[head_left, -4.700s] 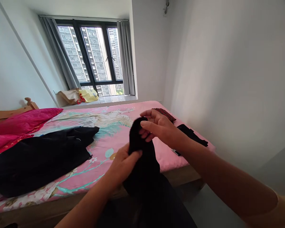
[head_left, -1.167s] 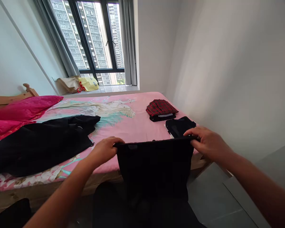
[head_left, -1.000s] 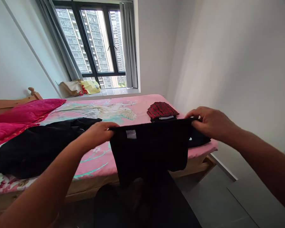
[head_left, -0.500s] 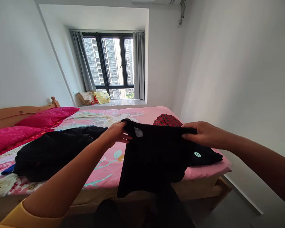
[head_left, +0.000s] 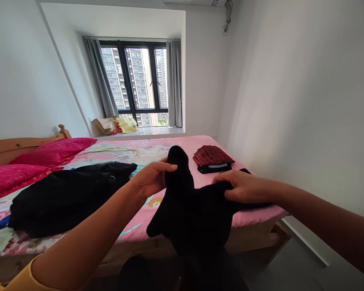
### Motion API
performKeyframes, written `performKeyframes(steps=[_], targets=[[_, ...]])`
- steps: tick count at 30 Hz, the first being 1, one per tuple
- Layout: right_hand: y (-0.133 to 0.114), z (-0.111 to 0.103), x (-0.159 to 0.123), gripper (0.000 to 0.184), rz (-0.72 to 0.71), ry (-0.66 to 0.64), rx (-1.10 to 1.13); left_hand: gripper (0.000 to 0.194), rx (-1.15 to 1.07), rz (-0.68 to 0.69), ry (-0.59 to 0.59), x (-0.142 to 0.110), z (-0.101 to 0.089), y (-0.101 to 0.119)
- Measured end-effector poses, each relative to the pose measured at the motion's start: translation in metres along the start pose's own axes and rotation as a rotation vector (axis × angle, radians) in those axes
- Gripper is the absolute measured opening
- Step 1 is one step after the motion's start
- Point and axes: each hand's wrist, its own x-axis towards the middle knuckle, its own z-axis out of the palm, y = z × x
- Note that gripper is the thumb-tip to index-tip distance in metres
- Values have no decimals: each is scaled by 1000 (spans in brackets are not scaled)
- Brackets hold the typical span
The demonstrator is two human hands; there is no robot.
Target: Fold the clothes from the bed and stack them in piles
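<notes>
Between my two hands hangs a black garment (head_left: 197, 218) in front of the bed's near edge; its exact kind is hard to make out. My left hand (head_left: 154, 173) is closed on its upper left part, which stands up in a rounded fold above the thumb. My right hand (head_left: 236, 186) pinches its upper right edge. Behind the right hand lies another dark piece of clothing (head_left: 257, 206), mostly covered. A red plaid folded garment (head_left: 214, 155) rests on a dark folded one (head_left: 214, 168) farther back on the bed.
A heap of black clothing (head_left: 69, 198) lies on the left of the bed (head_left: 197, 141). Pink pillows (head_left: 54, 151) are by the wooden headboard (head_left: 6, 148). Paper and yellow bags (head_left: 127, 125) sit on the window sill. A white wall (head_left: 291, 101) stands to the right.
My hands have come closer together, so the stretched black garment now bunches and folds at its upper left. My right hand has moved left and slightly down, uncovering the plaid stack.
</notes>
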Motion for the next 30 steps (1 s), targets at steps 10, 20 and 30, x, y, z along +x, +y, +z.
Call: performKeyframes(steps=[10, 20, 30], targets=[[51, -54, 10, 15, 443, 338, -298, 35, 1107, 44, 222, 17, -49, 31], [43, -94, 18, 40, 407, 537, -15, 34, 1442, -39, 384, 24, -19, 83], [44, -106, 1, 32, 373, 469, 240, 60, 972, 21, 203, 12, -26, 84]])
